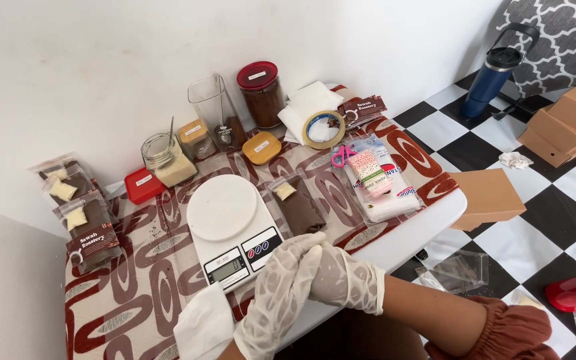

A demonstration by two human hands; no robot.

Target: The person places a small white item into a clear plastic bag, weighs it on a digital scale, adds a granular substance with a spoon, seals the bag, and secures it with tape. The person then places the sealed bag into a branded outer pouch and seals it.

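My desk (pixel 401 237) is spread with a cloth (pixel 141 293) patterned in cream and dark red ovals, and it stands against a white wall over a black and white checkered floor (pixel 568 200). At the near middle sits a white kitchen scale (pixel 231 227) with a round plate and a small display facing me. Just right of it lies a flat brown pouch (pixel 299 205) with a pale packet at its top, and beyond that a clear bag of small things (pixel 378 183) with pink scissors (pixel 342 155) touching its upper edge. Along the wall stand a red-lidded jar (pixel 260 93) of brown powder, a tall clear container (pixel 213 107), an open glass jar (pixel 167 160) of pale grains and a roll of tape (pixel 323 129). My left hand (pixel 278 293) and right hand (pixel 341 280), both in thin white gloves, are pressed together at the desk's near edge just below the scale, the left fingers wrapped over the right, holding nothing I can see.
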